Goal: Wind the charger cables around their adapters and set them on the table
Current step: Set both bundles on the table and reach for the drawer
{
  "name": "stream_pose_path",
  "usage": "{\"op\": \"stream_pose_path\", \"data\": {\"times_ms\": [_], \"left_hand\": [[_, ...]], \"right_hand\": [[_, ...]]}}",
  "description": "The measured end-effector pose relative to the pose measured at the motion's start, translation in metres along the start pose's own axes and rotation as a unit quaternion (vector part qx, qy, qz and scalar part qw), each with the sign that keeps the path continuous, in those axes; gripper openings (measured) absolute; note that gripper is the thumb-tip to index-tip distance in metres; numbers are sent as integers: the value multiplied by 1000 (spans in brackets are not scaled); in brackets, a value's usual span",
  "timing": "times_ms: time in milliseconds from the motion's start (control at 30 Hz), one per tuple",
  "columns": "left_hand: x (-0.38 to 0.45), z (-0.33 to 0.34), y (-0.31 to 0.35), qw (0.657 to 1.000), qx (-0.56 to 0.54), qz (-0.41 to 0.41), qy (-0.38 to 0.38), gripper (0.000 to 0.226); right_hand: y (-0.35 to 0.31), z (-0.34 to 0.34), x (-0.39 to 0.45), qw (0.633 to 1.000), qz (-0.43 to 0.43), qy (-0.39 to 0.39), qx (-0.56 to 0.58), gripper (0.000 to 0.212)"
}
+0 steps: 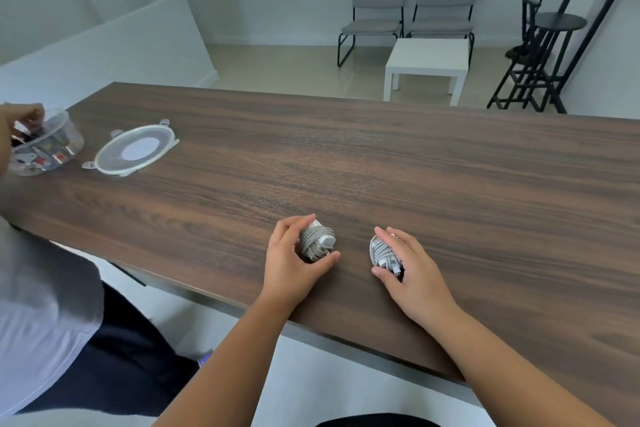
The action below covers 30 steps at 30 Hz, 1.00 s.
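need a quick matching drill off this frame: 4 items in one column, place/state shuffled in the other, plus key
Things:
1. wound charger by left hand
2. wound charger by right hand
3. round lid
4. clear container

States:
A. lies flat on the wooden table, apart from its tub
B. under the fingers of the right hand
C. far left, another person's hand at its rim
D. held between thumb and fingers of the left hand

Pairs: 1-D, 2-B, 3-A, 4-C

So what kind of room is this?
Probably an office lounge or waiting area: two matching grey chairs stand against the wall behind a small white side table, and a black bar stool stands nearby.
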<state>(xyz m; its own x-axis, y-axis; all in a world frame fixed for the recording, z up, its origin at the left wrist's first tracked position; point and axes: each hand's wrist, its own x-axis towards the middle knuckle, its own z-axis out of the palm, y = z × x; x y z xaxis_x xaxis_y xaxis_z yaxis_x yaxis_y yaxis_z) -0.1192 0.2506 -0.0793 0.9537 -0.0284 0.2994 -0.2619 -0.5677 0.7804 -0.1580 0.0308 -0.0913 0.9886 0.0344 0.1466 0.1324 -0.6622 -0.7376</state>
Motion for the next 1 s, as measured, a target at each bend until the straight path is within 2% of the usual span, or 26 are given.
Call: {"op": "stream_pose_path", "data": {"times_ms": [300, 533, 767, 1000], "left_hand": [[22, -81, -69, 1000, -2, 16, -10, 69], [42, -126, -112, 994, 15, 68, -90, 74], [55, -135, -133, 962, 75, 166, -204, 71], [53, -133, -131, 948, 135, 191, -216, 68]], "right_hand": [[-71, 87, 42, 1000, -18, -3, -25, 62], [-109, 140, 62, 999, 5, 18, -43, 63], [-132, 159, 57, 998, 8, 59, -25, 79], [-133, 157, 34, 997, 51, 60, -19, 77]]}}
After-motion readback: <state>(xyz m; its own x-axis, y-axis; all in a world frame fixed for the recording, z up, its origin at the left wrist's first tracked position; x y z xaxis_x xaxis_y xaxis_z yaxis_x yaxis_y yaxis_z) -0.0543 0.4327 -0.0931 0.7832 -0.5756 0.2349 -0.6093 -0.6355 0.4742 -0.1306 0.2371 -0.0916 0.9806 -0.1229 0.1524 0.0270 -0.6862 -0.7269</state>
